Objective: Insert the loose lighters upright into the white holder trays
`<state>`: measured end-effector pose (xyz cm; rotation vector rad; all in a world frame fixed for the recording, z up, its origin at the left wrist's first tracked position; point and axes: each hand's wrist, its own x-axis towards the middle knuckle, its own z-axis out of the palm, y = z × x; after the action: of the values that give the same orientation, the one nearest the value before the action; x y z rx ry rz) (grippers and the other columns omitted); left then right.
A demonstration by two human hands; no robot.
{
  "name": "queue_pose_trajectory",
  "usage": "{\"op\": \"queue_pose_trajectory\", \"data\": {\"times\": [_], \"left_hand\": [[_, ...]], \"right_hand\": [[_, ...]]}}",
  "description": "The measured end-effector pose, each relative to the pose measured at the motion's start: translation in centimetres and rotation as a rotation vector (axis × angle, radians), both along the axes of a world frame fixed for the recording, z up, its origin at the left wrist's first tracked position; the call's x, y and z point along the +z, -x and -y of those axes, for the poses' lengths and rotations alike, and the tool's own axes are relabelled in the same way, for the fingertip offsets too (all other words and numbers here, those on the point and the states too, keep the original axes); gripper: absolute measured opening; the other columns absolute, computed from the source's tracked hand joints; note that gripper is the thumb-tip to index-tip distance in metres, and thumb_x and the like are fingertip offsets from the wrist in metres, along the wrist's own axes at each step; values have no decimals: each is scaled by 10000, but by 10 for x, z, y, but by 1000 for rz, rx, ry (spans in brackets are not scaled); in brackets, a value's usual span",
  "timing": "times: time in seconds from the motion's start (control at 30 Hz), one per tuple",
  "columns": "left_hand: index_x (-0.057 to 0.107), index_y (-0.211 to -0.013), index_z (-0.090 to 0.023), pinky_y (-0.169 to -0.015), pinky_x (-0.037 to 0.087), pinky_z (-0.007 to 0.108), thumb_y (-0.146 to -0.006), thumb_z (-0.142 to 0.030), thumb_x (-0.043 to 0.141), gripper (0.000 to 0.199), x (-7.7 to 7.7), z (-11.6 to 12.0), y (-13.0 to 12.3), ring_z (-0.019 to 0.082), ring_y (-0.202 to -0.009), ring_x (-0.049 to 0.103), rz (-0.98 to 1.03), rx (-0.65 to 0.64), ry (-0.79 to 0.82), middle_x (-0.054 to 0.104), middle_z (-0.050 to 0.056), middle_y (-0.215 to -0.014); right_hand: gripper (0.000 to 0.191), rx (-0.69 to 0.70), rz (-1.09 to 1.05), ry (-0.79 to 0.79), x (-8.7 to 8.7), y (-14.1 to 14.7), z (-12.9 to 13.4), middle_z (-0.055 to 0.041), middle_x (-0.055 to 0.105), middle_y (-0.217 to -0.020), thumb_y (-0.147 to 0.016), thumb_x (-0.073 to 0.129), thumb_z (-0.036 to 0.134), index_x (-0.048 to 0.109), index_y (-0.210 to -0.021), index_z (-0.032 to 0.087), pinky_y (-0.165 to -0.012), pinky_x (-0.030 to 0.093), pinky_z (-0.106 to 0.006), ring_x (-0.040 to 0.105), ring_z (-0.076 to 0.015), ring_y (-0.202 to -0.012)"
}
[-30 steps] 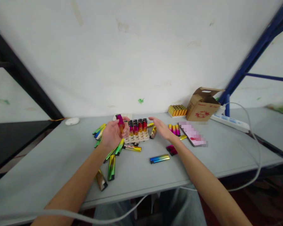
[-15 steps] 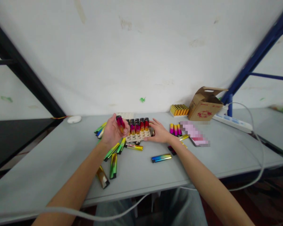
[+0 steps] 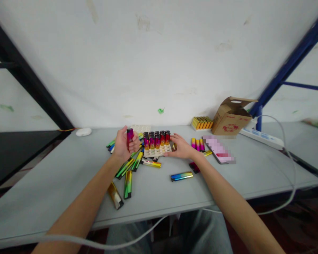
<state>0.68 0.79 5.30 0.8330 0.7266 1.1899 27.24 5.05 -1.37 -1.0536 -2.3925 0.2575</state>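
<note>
A purple-red lighter [image 3: 130,135] is held roughly upright, dark top uppermost, in the left hand [image 3: 121,144], whose grip is closed around it. It is kept just to the left of a white tray [image 3: 154,154], apart from the similar lighters stood in the tray's far rows [image 3: 157,139]; bare holes are shown in the near part. The tray's right end is spanned by the right hand [image 3: 184,149], with the thumb at the near corner and the grip narrowed on it; how firmly it is held cannot be told.

Loose lighters are crowded against the tray's left and near sides, among them a green-and-gold lighter [image 3: 128,184] and a white-and-yellow lighter [image 3: 151,162]. If the tray is resting on any of them, it could be rocked and the standing lighters tipped. The held lighter could also be knocked against its neighbours if brought in at a slant.

Farther right on the table [image 3: 159,197], a blue-and-gold lighter [image 3: 181,176], a phone [image 3: 219,151] and a cardboard box [image 3: 230,118] are placed.
</note>
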Motion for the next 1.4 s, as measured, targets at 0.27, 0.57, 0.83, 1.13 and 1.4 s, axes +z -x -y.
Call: {"op": "queue_pose_trajectory", "data": {"times": [0.27,0.57,0.83,1.13,1.4], "left_hand": [[450,-612,-186,-294,238,154,-960,-616,388,556,-2,-1,-9,73,-315,356,27,144,-87,369,-57,-448],[476,-547,-169,-313,224,155,-924,-652,411,616,-11,-4,-6,48,-288,283,-109,74,-47,356,-46,-392],[340,-483,-202,-295,161,155,-887,-639,432,603,-23,-12,-1,40,-271,196,-49,149,-39,229,-80,-378],[320,-479,-213,-291,147,157,-903,-565,371,553,-21,-9,-9,51,-281,175,-75,157,-43,212,-78,-375],[323,-488,-209,-302,155,157,-921,-594,372,581,-22,-7,-16,49,-284,180,-103,192,-37,201,-86,-389]], "right_hand": [[829,13,-24,5,-2,0,2,-186,607,-1285,-725,690,700,572,-1308,122,-1152,311,-544,526,-348,-1253],[789,12,-16,11,0,2,5,-192,617,-1235,-743,687,680,574,-1276,109,-1108,361,-517,523,-346,-1212],[752,41,-31,27,6,3,9,-162,618,-1212,-768,714,603,532,-1330,138,-1054,407,-484,538,-320,-1175],[712,32,-49,22,4,4,10,-171,612,-1182,-766,720,599,570,-1253,102,-1035,432,-450,558,-305,-1132],[689,33,-39,24,6,5,11,-162,613,-1170,-779,711,596,566,-1252,117,-1018,441,-450,557,-303,-1120]]}}
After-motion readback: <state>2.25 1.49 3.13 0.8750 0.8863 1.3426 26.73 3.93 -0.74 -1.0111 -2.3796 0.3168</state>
